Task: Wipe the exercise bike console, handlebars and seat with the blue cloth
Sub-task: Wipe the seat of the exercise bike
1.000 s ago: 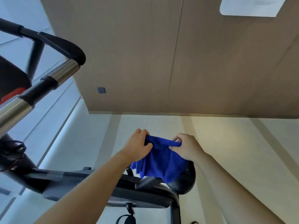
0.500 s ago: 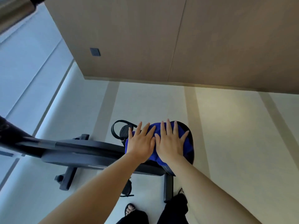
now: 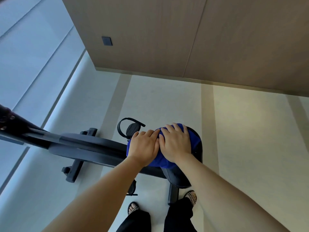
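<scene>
Pressing down side by side, the left hand [image 3: 143, 149] and the right hand [image 3: 176, 143] lie palm-down on the blue cloth [image 3: 158, 163], which is draped over the top of the exercise bike's black seat [image 3: 199, 144]. Both hands are spread rather than gripping. The fingers lie fairly straight and close together, following the curve of the seat, and the left hand's fingertips lie against the inner edge of the right hand. The cloth covers most of the seat's upper face. Only the seat's dark rim on the right side and its narrower part nearer the person show around it. Blue fabric peeks out left of the left hand, beyond the right hand's fingers and below both wrists.

Left of the seat the bike's dark frame [image 3: 87, 144] runs toward the left edge of view, with a floor stabiliser bar [image 3: 73, 171] crossing beneath it. Just beyond the seat and a little to its left sits a black pedal [image 3: 132, 128] with a looped strap. Below the seat the seat post [image 3: 172, 195] goes down to the pale floor [image 3: 167, 101]. Nearer than the seat stand the person's feet in patterned sandals [image 3: 191, 197], under black trouser legs [image 3: 178, 218]. Far beyond the seat rises a wood-panelled wall [image 3: 167, 39] carrying a small dark square plate [image 3: 106, 41].
</scene>
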`<state>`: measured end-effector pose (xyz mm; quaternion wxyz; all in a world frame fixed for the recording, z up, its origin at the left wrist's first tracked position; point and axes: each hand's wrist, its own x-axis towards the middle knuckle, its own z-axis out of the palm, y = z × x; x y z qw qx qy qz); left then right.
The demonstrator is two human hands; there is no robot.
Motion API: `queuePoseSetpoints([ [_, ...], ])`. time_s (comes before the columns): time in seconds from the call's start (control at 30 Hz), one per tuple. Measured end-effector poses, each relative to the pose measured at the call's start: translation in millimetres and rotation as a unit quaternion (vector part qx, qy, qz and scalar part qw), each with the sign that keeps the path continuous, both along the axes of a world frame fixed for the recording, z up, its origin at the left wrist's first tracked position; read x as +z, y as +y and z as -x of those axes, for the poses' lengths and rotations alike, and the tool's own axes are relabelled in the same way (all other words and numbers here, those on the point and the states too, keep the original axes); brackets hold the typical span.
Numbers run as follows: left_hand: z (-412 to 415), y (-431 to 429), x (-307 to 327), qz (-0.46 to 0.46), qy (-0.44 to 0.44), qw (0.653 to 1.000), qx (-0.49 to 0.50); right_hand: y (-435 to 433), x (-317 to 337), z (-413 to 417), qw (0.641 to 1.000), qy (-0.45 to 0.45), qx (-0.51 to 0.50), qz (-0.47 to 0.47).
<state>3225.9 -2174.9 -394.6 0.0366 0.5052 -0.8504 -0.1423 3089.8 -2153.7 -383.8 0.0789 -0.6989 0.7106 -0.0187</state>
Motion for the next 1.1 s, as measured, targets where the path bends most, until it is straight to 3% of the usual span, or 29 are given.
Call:
queuePoseSetpoints([
  [0.33,0,43,0,0.048,-0.012,0.998,0.042,52,0,-18,0.996,0.021,-0.077,0.026],
  [0.53,4,13,1,0.050,-0.015,0.998,-0.031,31,-5,-12,0.995,0.009,-0.096,0.018],
  [0.67,5,5,1,0.046,-0.034,0.998,-0.041,27,-7,-10,0.996,-0.002,-0.083,0.021],
  [0.8,12,-9,9,-0.028,-0.065,0.997,-0.016,2,0,7,1.000,-0.013,-0.012,0.004],
  [0.93,9,-14,17,-0.104,0.024,0.994,0.013,-10,10,20,0.999,-0.028,0.032,-0.021],
  [1.03,-5,-8,23,-0.076,0.153,0.985,0.023,7,16,25,0.998,-0.060,0.024,0.010],
  [1.1,-14,-11,27,-0.052,0.181,0.982,0.031,25,24,37,0.993,-0.113,0.006,0.021],
])
